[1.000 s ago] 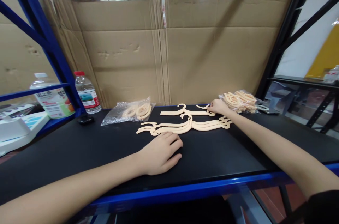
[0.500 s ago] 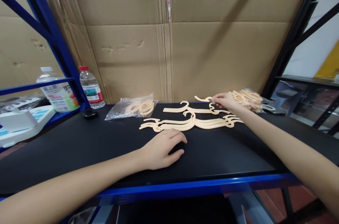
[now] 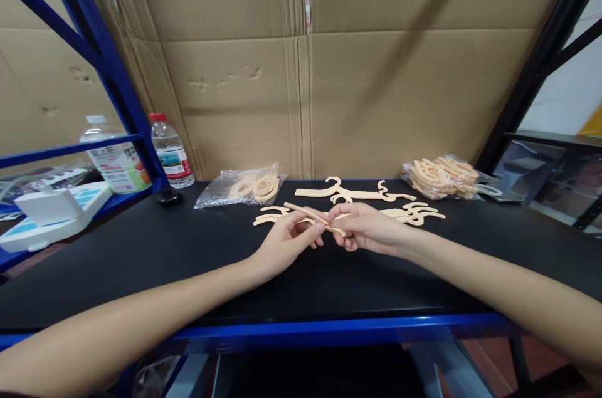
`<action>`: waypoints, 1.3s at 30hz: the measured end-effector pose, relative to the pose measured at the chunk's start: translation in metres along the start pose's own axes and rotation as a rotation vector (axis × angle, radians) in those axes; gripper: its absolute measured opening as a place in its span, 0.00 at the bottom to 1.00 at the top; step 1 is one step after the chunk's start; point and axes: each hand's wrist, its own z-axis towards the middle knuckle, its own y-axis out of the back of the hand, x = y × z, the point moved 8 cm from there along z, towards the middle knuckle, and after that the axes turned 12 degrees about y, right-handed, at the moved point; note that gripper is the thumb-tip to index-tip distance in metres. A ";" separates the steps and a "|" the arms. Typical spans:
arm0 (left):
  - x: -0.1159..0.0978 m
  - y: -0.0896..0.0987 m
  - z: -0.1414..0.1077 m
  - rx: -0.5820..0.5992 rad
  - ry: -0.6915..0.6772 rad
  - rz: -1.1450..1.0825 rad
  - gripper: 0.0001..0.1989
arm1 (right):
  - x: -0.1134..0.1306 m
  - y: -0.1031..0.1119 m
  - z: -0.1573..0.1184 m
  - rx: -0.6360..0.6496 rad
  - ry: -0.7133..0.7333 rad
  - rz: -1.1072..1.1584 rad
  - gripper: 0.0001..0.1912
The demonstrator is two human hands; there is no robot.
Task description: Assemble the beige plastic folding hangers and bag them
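Above the black tabletop, my left hand (image 3: pixel 285 240) and my right hand (image 3: pixel 369 229) meet in front of me, fingers closed on one beige hanger piece (image 3: pixel 305 212). The piece slants down from left to right, and the fingers cover part of it. Just behind my hands lies a group of beige clothes hangers (image 3: pixel 409 215), partly hidden by them. Farther back is another beige hanger (image 3: pixel 352 194) with its hook, laid flat. Its right end has a curled notch.
A clear bag of beige ring-shaped parts (image 3: pixel 256 187) lies at back left, and a bag of beige hanger parts (image 3: pixel 442 175) at back right. A water bottle (image 3: pixel 172 153) and a black mouse-like object (image 3: pixel 168 196) are left. Cardboard (image 3: pixel 399 84) walls the back.
My right hand has come back from the far right with a hanger piece. My left hand has lifted off the tabletop and closed on the same piece.
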 end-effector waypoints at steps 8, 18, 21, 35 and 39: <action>0.012 0.012 0.003 -0.112 0.124 -0.176 0.13 | 0.014 0.034 0.017 -0.019 0.170 -0.336 0.08; 0.012 0.035 0.006 -0.204 0.175 -0.302 0.14 | 0.022 0.145 0.034 -0.059 0.424 -1.616 0.11; 0.011 0.037 0.008 -0.223 0.156 -0.301 0.14 | 0.017 0.148 0.038 -0.082 0.458 -1.627 0.07; 0.008 0.063 0.009 -0.384 0.154 -0.406 0.12 | 0.058 0.150 0.023 -0.298 0.472 -1.175 0.06; 0.005 0.068 0.008 -0.337 0.146 -0.426 0.12 | 0.073 0.128 0.007 -0.150 0.453 -1.073 0.17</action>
